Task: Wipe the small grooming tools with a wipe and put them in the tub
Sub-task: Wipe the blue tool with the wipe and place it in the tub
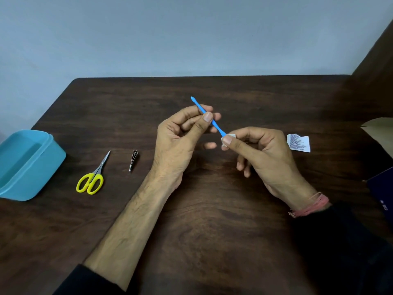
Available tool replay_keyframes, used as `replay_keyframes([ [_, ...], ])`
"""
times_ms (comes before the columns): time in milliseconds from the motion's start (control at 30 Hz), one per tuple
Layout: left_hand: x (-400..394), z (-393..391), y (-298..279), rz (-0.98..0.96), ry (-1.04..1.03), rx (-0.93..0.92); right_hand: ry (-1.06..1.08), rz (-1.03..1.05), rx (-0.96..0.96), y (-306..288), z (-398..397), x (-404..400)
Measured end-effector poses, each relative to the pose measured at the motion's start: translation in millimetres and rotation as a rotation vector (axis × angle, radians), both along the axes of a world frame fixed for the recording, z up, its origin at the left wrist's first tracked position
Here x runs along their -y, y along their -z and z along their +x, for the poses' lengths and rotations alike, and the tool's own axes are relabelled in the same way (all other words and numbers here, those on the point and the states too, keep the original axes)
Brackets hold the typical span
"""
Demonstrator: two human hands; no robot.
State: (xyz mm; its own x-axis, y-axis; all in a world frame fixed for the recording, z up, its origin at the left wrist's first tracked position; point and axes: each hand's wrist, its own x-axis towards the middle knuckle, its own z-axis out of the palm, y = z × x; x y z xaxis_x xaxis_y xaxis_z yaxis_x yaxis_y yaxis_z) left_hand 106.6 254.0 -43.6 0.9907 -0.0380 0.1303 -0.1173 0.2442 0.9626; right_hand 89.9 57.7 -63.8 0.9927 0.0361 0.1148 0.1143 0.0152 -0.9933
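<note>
My left hand (182,133) pinches a thin blue plastic stick tool (198,106) near its middle, above the table's centre. The stick slants from upper left to lower right. My right hand (261,150) pinches a small folded white wipe (229,136) around the stick's lower end. Small scissors with yellow handles (92,177) and a metal nail clipper (133,159) lie on the table to the left. The blue tub (45,167) stands open at the far left edge, and nothing shows inside it.
A torn white wipe sachet (298,142) lies right of my right hand. A tan paper item (378,130) and a dark blue box (382,192) sit at the right edge. The dark wooden table (212,209) meets a pale wall behind.
</note>
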Motion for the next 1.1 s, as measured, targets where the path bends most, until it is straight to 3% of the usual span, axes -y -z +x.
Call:
replay_keyframes([
  [1100,-3.8,5.0,5.7,0.071,-0.021,0.023,0.037,-0.204,0.115,7.3,-0.7,1.3],
])
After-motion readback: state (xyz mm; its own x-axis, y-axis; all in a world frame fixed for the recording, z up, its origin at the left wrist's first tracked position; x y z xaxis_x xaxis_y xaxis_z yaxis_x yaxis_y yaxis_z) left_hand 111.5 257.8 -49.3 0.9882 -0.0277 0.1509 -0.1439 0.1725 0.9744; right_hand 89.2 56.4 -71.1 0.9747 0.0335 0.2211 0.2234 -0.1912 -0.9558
